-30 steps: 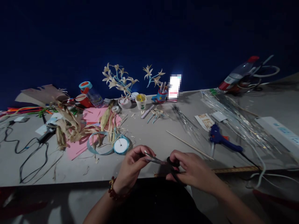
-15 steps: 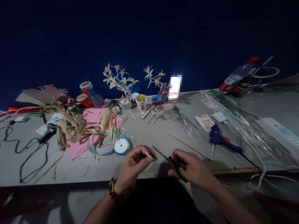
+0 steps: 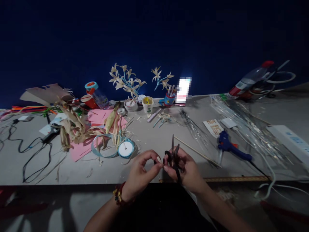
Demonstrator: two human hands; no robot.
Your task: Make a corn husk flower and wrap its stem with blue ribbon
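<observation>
My left hand (image 3: 141, 170) pinches a small pale husk piece (image 3: 159, 159) between thumb and fingertips at the table's near edge. My right hand (image 3: 187, 167) holds black-handled scissors (image 3: 174, 153), blades pointing up and slightly apart. The right fingertips touch the left fingertips at the pale piece. Both hands hover just over the grey table (image 3: 156, 138).
A blue ribbon spool (image 3: 126, 149) and dried corn husks (image 3: 72, 127) on pink paper lie to the left. Husk flowers (image 3: 125, 82), cups, a thin wooden stick (image 3: 193, 149), a blue glue gun (image 3: 229, 146), a power strip (image 3: 289, 137) and black cables (image 3: 29, 154) surround them.
The scissors swung from lying level, tips toward the left hand, to standing blades-up. My right hand moved left until its fingertips met the left hand's. The view shifted slightly.
</observation>
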